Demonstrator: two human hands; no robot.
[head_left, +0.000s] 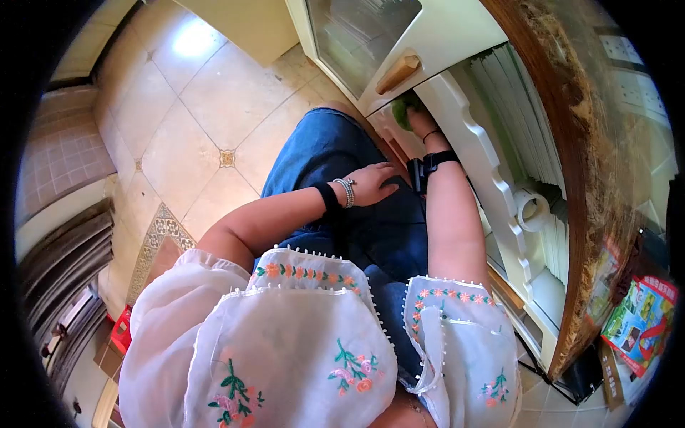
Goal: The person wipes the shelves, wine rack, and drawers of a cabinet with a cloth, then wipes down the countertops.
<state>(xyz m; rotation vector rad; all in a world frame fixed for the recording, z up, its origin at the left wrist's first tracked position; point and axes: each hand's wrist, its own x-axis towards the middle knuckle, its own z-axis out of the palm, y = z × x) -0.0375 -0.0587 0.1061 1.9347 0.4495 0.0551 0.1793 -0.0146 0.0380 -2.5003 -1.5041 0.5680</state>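
My right hand is closed on a green cloth, held low against the white cabinet just below its wooden handle. Part of the cloth and my fingertips are hard to see in the shade. A black strap with a small dark device sits on that wrist. My left hand lies flat on my denim-covered thigh, its fingers stretched out and holding nothing. It wears a beaded bracelet and a black band.
Scalloped white trim edges an open shelf on the right, where a white roll lies. A worn wooden edge runs above it. A colourful packet is at the far right. Tiled floor spreads out left.
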